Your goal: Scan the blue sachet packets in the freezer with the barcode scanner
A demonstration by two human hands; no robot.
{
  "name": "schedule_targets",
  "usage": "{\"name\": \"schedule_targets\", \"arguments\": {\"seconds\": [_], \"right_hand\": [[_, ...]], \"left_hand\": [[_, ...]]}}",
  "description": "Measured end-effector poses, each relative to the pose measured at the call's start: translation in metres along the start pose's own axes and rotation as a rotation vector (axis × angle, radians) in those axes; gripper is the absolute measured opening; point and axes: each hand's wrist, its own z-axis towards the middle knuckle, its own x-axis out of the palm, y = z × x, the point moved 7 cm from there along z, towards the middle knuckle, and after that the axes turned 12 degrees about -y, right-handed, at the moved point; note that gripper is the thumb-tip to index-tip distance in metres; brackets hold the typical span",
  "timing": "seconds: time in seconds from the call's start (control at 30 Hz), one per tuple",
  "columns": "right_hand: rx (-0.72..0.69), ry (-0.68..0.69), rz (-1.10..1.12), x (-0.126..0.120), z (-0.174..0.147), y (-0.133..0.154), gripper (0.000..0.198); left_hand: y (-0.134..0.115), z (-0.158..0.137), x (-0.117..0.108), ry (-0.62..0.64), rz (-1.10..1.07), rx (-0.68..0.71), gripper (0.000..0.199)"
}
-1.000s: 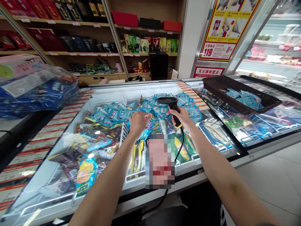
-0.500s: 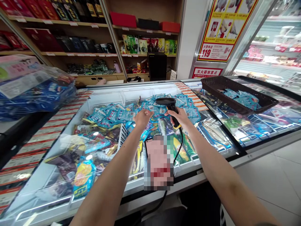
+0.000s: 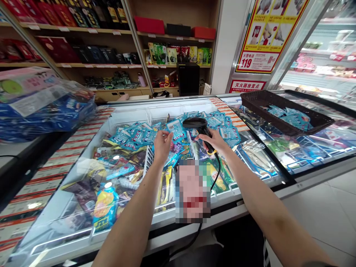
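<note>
Between the fingertips of my left hand [image 3: 163, 145] is the corner of a small blue packet [image 3: 176, 128], its barcode facing up. My right hand [image 3: 213, 142] is wrapped round the grip of a black and yellow barcode scanner [image 3: 196, 124], whose head hangs over the packets just right of the held one. From its handle a black cord [image 3: 218, 172] runs down. More blue packets [image 3: 136, 134] lie spread on the glass top of the chest freezer [image 3: 133, 107]. A phone-like item [image 3: 192, 191], blurred out, lies nearer me below both hands.
A dark brown basket [image 3: 286, 115] with several blue packets stands on the freezer at right. Plastic-wrapped goods [image 3: 41, 104] sit at left. Bagged frozen foods [image 3: 104, 207] show through the glass. Behind are shelves [image 3: 172, 36] and a black box-shaped unit [image 3: 188, 79].
My left hand has drawn slightly back and left, and the blue packet at its fingertips now shows its barcode clearly. The scanner stays in my right hand, and the view has shifted slightly.
</note>
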Motion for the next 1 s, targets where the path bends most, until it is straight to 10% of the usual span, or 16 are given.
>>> {"name": "schedule_targets", "arguments": {"seconds": [1.0], "right_hand": [[-0.038, 0.108, -0.044, 0.020, -0.012, 0.006, 0.037]], "left_hand": [[0.002, 0.002, 0.000, -0.006, 0.107, 0.042, 0.023]]}}
